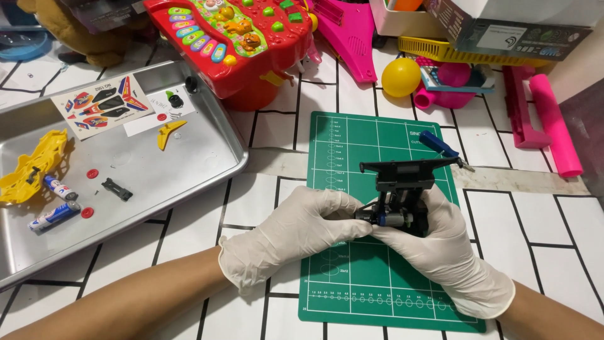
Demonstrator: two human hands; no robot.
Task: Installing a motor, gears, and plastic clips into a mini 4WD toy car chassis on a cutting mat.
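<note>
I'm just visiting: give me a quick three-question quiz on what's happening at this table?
1. True or false: both hands wear white gloves.
2. What lies under the hands? A) green cutting mat B) metal tray C) red toy keyboard
3. Fill in: the two batteries lie in the metal ____.

Key: 1 true: left hand and right hand grip the black toy chassis. 2 A, the green cutting mat. 3 tray, with the batteries.

Both gloved hands, left hand (296, 230) and right hand (450, 252), grip a black toy chassis (399, 189) above the green cutting mat (371, 277).
</note>
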